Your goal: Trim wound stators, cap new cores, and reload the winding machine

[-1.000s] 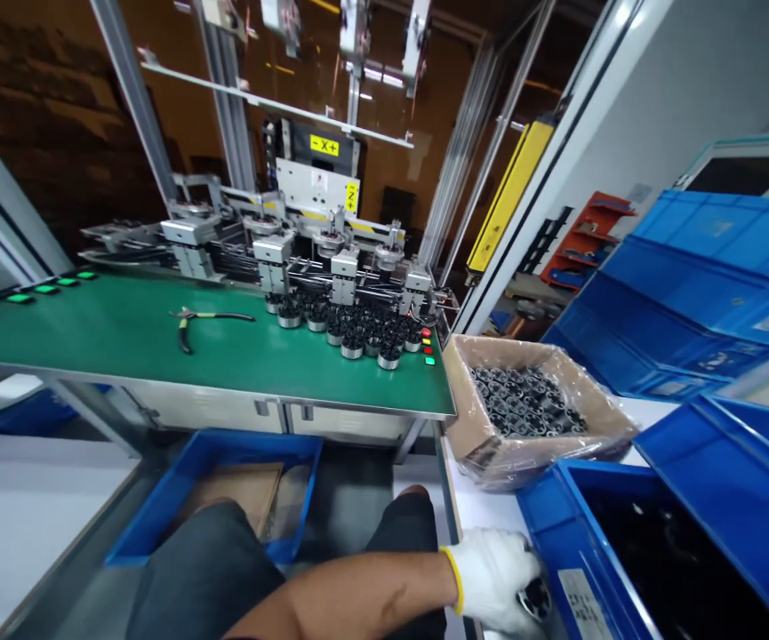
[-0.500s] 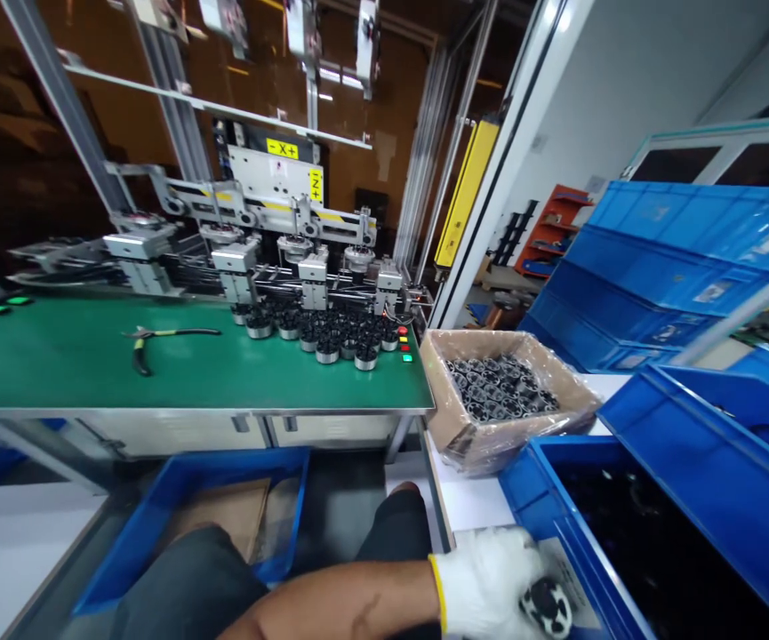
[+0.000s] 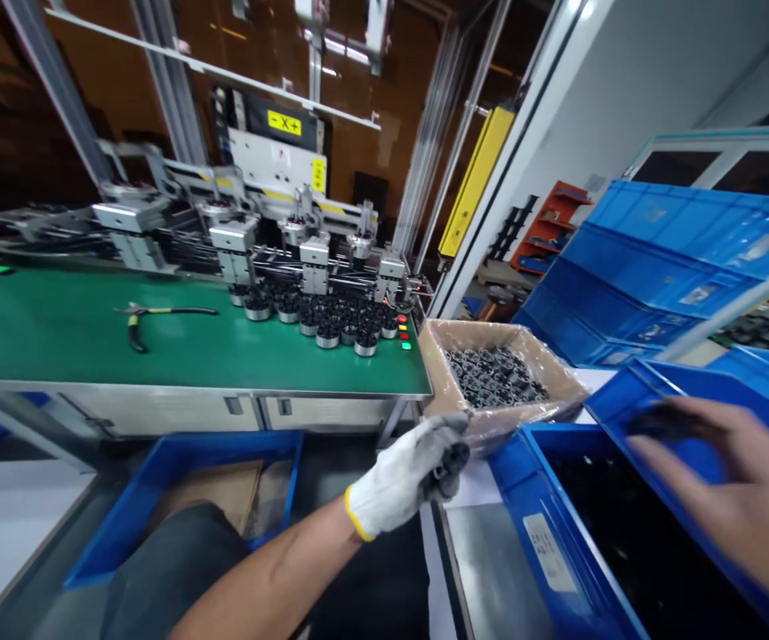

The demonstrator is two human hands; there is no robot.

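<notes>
At right of frame I have the bare right hand point(image 3: 737, 484), blurred, pinching a dark piece point(image 3: 668, 421) near the blue bin point(image 3: 514, 476); at lower centre, the gloved left hand point(image 3: 417, 467) curls its fingers around a hollow dark part point(image 3: 452, 459). I judge the step as gathering parts by hand, the next move calling for a firm grip and clearance past the carton point(image 3: 441, 369), short of the green bench point(image 3: 277, 360).

Cool, fairly even light brightens the worktop point(image 3: 177, 364) and pale wall point(image 3: 657, 80); the brown panel point(image 3: 407, 98) stays dim, streaked by lamp reflections point(image 3: 348, 52). The blue bin point(image 3: 512, 471) is nearly black inside. The right hand point(image 3: 737, 484) is heavily blurred; the left post point(image 3: 57, 89) leans with wide-angle distortion.
</notes>
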